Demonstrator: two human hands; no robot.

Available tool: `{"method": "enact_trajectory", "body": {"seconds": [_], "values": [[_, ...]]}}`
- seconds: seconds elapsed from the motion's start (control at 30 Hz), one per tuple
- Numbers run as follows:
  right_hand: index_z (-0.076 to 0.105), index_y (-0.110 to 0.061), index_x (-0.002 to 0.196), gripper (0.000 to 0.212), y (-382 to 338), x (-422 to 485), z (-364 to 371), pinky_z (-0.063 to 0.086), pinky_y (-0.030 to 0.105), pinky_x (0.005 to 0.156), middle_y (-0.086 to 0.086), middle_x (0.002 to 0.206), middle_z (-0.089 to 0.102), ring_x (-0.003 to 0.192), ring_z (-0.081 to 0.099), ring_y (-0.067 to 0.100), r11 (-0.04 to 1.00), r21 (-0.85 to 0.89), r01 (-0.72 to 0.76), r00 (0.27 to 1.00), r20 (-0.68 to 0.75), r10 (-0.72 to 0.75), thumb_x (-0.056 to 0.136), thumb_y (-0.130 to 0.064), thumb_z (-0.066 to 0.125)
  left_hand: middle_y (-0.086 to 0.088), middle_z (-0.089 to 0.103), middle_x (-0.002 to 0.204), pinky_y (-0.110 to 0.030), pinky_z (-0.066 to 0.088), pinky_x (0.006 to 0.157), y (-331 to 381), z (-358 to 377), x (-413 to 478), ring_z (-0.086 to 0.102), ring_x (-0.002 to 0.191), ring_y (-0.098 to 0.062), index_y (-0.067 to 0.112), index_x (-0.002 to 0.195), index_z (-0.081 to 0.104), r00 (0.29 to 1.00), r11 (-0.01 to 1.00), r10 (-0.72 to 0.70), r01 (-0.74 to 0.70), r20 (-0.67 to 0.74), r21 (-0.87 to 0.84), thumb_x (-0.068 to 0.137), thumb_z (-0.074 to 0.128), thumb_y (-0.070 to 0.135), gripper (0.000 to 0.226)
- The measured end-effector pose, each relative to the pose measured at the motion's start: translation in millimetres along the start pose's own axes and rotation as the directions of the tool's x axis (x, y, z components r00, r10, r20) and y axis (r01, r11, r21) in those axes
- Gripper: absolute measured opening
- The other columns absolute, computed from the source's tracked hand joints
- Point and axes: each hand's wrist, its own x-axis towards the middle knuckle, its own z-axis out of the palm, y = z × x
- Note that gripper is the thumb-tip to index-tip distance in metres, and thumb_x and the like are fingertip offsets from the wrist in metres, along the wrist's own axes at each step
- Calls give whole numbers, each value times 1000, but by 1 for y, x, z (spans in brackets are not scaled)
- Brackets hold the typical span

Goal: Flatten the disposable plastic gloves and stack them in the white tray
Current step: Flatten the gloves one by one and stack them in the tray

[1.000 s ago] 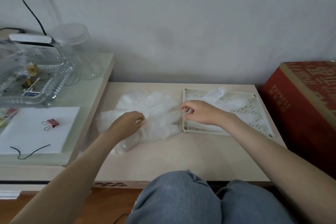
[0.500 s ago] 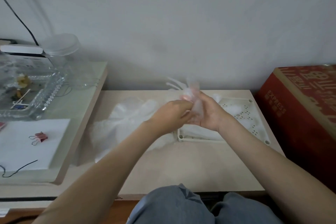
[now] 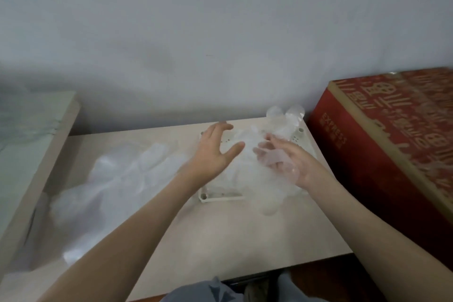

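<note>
Head view: L hand (image 3: 213,152), fingers apart, over white tray (image 3: 220,197); R hand (image 3: 289,163) palm-up, fingers straight, under glove (image 3: 267,193).

You have bare beige tabletop (image 3: 220,233) at lower centre. A red cardboard box (image 3: 382,154) blocks the right edge.

beige table (image 3: 220,233): white tray (image 3: 220,196) right, loose glove pile (image 3: 117,184) left.

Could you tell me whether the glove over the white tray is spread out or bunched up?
Mostly spread: the glove drapes across the white tray, its fingers fanned at the far end.
</note>
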Motion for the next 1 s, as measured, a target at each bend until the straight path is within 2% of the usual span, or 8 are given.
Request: {"method": "enact_trajectory", "body": {"seconds": [0.13,0.27,0.37,0.5,0.67,0.8,0.93,1.0], "values": [[62,-9,112,28,2,4,-11,57,37,82,8,104,70,111,64,30,998,29,52,998,34,-53,87,-22,57,-1,58,123,-30,36,97,-2,1,15,53,114,-13,18,127,47,899,873,-330,407,288,-269,81,58,64,67],[59,-12,112,25,4,11,-14,56,44,85,7,103,71,110,65,30,986,129,100,993,52,-108,91,-22,52,0,70,101,-26,41,91,-7,3,18,62,95,-9,13,97,69,859,887,-274,399,432,-231,87,62,46,35],[61,-14,113,28,4,16,-15,54,46,90,7,107,70,111,65,27,980,171,102,992,58,-114,91,-29,51,1,69,87,-21,45,87,-9,5,19,63,86,-10,6,85,68,884,895,-177,327,432,-304,93,59,25,23],[71,-17,92,24,3,23,-17,50,55,93,12,121,62,115,60,31,981,192,43,998,37,-51,86,-36,58,-4,69,77,-15,45,58,-11,5,23,62,62,-10,10,82,58,919,875,-220,335,328,-349,97,51,14,17],[55,-23,128,53,2,27,-22,55,53,82,8,136,52,113,62,28,998,55,-11,1000,5,11,81,-48,59,-1,70,66,-32,50,69,-20,6,25,66,56,-15,12,87,50,893,804,-377,447,246,-392,98,46,10,13],[28,-23,146,88,4,28,-22,58,48,79,10,127,53,101,68,27,999,-17,-33,995,-90,31,71,-31,73,-2,69,68,-32,51,74,-24,2,23,66,58,-14,15,91,56,903,839,-327,413,281,-354,99,40,6,21],[35,-18,136,68,6,27,-23,57,40,75,11,111,68,89,70,24,981,-184,-55,979,-204,17,81,-7,73,3,67,67,-16,46,59,-20,-2,21,61,60,-8,21,100,61,912,882,-244,349,329,-315,99,38,6,27],[44,-12,131,52,7,26,-23,56,37,73,11,99,69,78,69,20,972,-229,-49,967,-253,-11,85,0,66,2,68,69,-18,51,66,-18,-3,21,64,65,-10,19,103,61,904,837,-249,381,347,-393,100,40,8,24]]}}
